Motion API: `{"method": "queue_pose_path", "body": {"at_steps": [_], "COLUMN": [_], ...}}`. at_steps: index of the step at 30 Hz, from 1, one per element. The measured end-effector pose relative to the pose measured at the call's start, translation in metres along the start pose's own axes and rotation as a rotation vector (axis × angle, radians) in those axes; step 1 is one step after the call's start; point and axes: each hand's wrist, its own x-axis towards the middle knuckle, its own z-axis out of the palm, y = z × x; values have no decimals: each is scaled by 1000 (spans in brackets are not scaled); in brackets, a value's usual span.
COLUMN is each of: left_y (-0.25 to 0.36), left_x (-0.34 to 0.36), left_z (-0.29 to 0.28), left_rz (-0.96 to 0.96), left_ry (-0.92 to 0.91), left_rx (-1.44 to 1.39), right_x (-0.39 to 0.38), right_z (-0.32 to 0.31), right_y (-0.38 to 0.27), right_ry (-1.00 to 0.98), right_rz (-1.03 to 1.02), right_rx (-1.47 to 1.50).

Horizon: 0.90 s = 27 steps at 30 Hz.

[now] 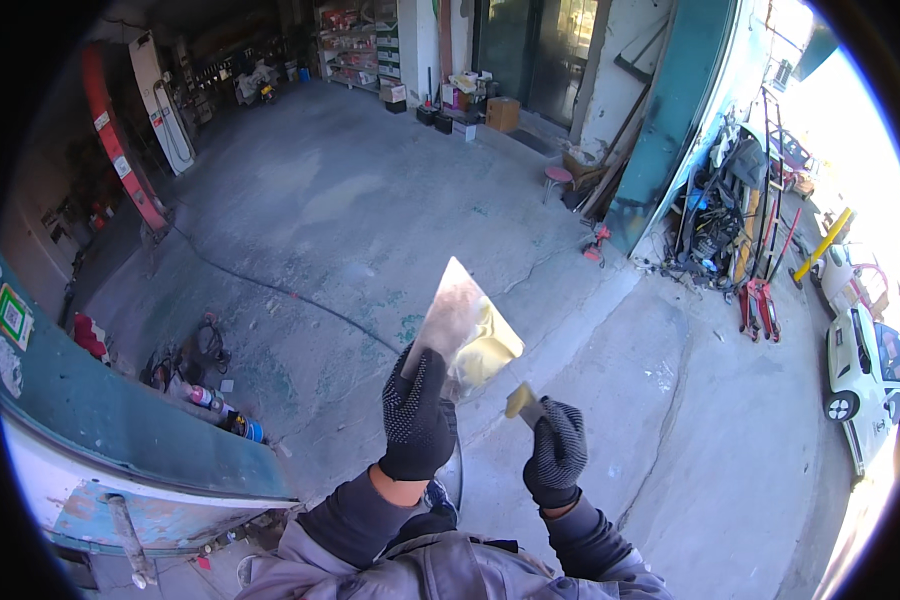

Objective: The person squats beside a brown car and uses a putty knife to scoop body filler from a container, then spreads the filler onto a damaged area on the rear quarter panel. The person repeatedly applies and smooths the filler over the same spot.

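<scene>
My left hand (416,420), in a dark glove with pale grip dots, is closed on a flat metal putty plate (440,320) and holds it up in front of me. Soft yellow putty (488,350) is spread over the plate's right part. To the right and a little lower, my right hand (558,448), gloved alike, grips a small putty knife (531,408). A lump of yellow putty sits on the knife's tip, which is apart from the plate. Most of the knife's handle is hidden in my fingers.
A dark hose (300,298) runs across the concrete floor. Bottles and cans (215,402) stand at the left by a teal panel (150,430). On the right are a red floor jack (759,310), piled scrap (715,215) and a white car (855,375). A pink stool (557,176) stands farther back.
</scene>
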Motion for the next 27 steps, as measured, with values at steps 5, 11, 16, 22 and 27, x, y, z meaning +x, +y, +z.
{"method": "queue_pose_path", "body": {"at_steps": [5,11,16,22,27], "left_y": [-65,-113,-152,-166,-188], "left_x": [30,38,63,80,114], "left_z": [26,40,33,59,88], "left_rz": [-1351,-1429,-1338,-445,60], "left_ry": [125,131,436,188,76], "left_rx": [-1699,-1727,-1736,-467,115], "right_x": [105,135,174,156,164], "right_z": [21,80,96,168,199], "right_y": [26,26,37,48,88], "right_ry": [160,-360,-694,-201,-327], "right_rz": [406,416,97,-167,-212], "right_rx": [436,171,-207,-253,-107]}}
